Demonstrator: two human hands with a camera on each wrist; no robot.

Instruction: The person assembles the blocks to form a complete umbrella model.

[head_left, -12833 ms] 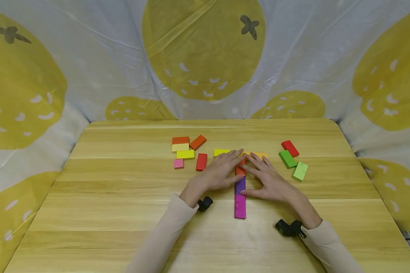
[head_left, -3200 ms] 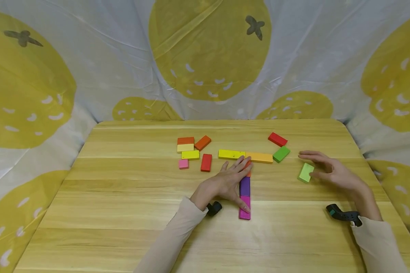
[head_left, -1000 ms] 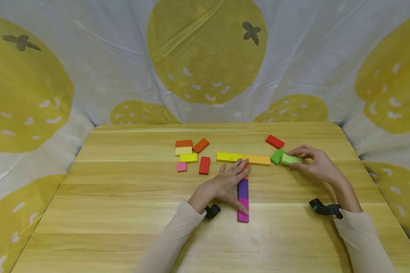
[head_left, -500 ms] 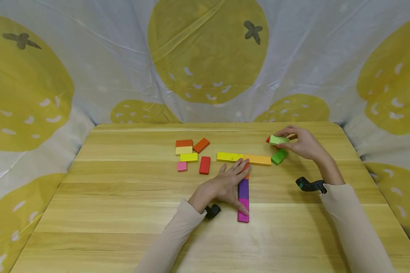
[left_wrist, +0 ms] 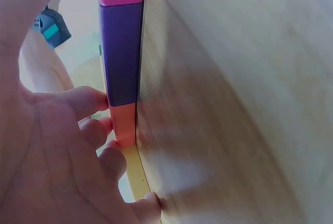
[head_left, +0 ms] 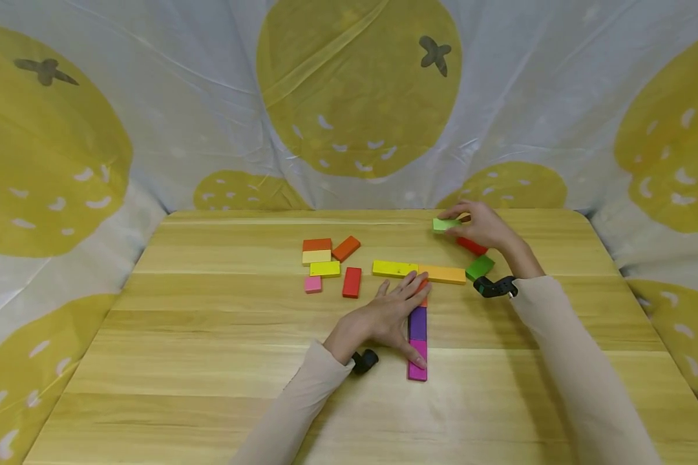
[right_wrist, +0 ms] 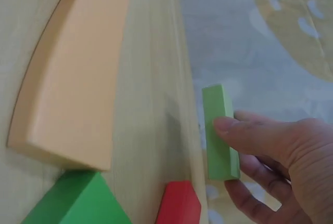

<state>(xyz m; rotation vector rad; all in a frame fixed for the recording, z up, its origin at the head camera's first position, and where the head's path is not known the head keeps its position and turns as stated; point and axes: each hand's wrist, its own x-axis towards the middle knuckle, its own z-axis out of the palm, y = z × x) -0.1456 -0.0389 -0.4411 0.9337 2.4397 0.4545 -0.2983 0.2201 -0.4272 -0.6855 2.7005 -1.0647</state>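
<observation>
In the head view, yellow (head_left: 391,268) and light orange (head_left: 449,276) blocks lie end to end crosswise. From their joint a column of orange-red (left_wrist: 124,122), purple (head_left: 418,323) and magenta (head_left: 417,375) blocks runs toward the person. My left hand (head_left: 378,323) rests over this column with fingers spread, its thumb on the magenta block and its fingertips by the orange-red one, partly covering it. My right hand (head_left: 484,227) pinches a light green block (right_wrist: 219,141) between thumb and fingers, held above the table near its far edge.
Close to the right hand lie a red block (head_left: 471,246) and a green block (head_left: 479,267). On the left is a loose group including a red block (head_left: 351,283), a pink cube (head_left: 313,284), a yellow block (head_left: 324,269) and an orange block (head_left: 346,248). Patterned cloth (head_left: 355,97) hangs behind.
My right hand has picked up the light green block and carried it left and toward the far edge, past the green and red blocks. The left hand stays on the column.
</observation>
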